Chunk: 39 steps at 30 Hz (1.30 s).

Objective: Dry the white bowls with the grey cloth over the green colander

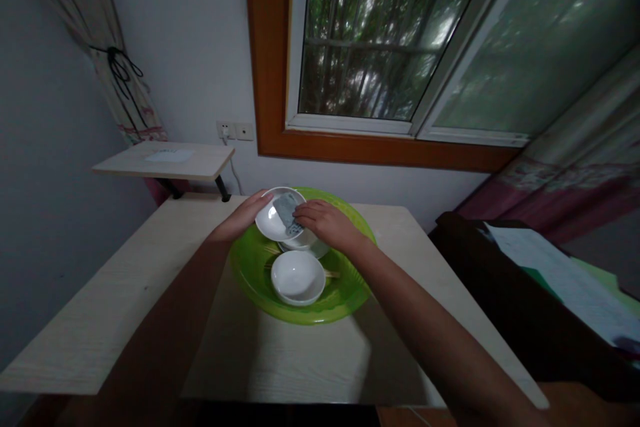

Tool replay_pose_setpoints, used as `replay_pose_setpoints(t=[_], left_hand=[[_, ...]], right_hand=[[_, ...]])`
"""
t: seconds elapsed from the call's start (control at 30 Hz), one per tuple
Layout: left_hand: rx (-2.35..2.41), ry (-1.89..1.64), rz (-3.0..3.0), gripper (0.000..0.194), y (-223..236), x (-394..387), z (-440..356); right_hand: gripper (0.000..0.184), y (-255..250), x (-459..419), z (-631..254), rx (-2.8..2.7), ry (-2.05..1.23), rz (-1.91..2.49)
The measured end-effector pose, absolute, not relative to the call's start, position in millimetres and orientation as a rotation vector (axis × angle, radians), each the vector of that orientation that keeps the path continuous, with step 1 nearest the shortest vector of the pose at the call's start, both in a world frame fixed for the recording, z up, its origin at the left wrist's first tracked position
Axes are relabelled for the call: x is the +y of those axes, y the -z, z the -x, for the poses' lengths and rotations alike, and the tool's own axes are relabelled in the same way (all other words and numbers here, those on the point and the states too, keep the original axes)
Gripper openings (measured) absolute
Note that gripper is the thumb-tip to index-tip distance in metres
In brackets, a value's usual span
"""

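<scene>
A green plastic basin (250,273) sits on the pale wooden table (100,307). My left hand (245,215) grips a small white dish (271,220) by its rim, tilted over the basin's far side. My right hand (325,221) presses a grey cloth (287,212) against the inside of that dish, fingers closed on it. A white bowl (297,277) rests in the near part of the basin. Another white dish (307,245) lies under my right hand. Wooden chopsticks (331,273) poke out beside the bowl.
A small wall shelf (165,161) juts out at the back left, above the table corner. A window (380,40) fills the far wall. At the right stands a dark surface (480,280) with papers (565,273) on it. A tied curtain (125,80) hangs at left.
</scene>
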State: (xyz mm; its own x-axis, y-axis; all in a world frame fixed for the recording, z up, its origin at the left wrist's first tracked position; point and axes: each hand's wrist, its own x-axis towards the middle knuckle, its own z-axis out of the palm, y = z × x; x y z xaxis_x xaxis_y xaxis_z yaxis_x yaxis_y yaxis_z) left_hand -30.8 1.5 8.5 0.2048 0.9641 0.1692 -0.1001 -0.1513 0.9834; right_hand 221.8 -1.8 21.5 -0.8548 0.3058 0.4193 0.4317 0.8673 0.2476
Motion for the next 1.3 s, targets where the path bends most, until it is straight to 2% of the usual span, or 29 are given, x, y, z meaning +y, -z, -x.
replay_pose_setpoints(t=[0.4, 0.6, 0.87, 1.1, 1.3], left_hand=[[0.938, -1.313, -1.35, 0.043, 14.9, 22.4, 24.4], [0.98, -1.329, -1.395, 0.039, 23.6, 26.2, 26.0], [1.043, -1.382, -1.396, 0.046, 24.4, 27.6, 29.0], [1.026, -1.355, -1.427, 0.04, 26.4, 30.5, 26.5], [1.026, -1.357, -1.405, 0.041, 24.4, 29.8, 25.1]], right_hand=[[0.027, -3.8, -8.4, -215.5, -2.695, 0.436, 0.788], [0.027, 1.7, -13.6, -208.4, -2.747, 0.344, 0.7], [0.057, 5.1, -24.1, -196.4, -2.739, 0.294, 0.593], [0.044, -1.6, -19.4, -202.8, -2.723, 0.342, 0.669], [0.045, -3.4, -21.4, -204.0, -2.616, 0.51, 0.816]])
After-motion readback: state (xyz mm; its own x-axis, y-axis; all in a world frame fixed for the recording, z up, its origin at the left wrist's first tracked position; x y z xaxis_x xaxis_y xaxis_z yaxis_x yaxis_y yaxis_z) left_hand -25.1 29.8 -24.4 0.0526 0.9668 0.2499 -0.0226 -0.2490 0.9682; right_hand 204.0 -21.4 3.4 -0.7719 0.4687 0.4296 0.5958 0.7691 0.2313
